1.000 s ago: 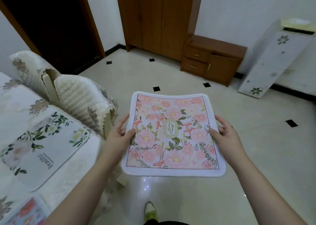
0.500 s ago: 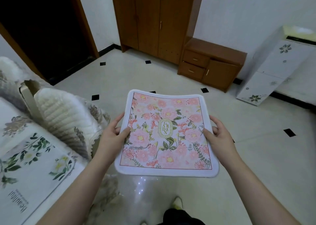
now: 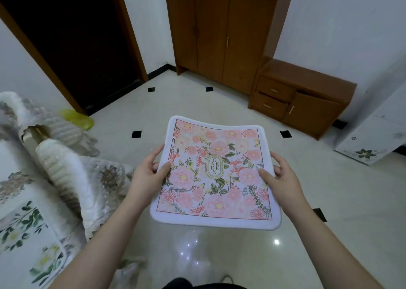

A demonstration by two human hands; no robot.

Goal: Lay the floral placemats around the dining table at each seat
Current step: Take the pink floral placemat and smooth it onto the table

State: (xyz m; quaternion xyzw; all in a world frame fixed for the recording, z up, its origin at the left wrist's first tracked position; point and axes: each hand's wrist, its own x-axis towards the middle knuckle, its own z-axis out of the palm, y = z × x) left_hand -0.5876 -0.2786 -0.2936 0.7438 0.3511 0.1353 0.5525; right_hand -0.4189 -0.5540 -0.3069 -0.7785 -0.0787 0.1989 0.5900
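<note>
A pale tiled floor (image 3: 219,104) with small black diamond insets fills most of the view, with a brown wooden cabinet (image 3: 222,33) against the far wall and, at the left edge, the cloth-covered desk (image 3: 13,165), where a green-leafed placemat (image 3: 24,240) lies flat, blurred and cut off by the frame. Beside the desk stands what looks like a lace-draped chair back (image 3: 63,167). Above the floor, clear of the desk, the pink floral placemat (image 3: 217,174) is held level, the left hand (image 3: 149,174) and right hand (image 3: 281,178) each pinching a side edge, thumbs on top.
</note>
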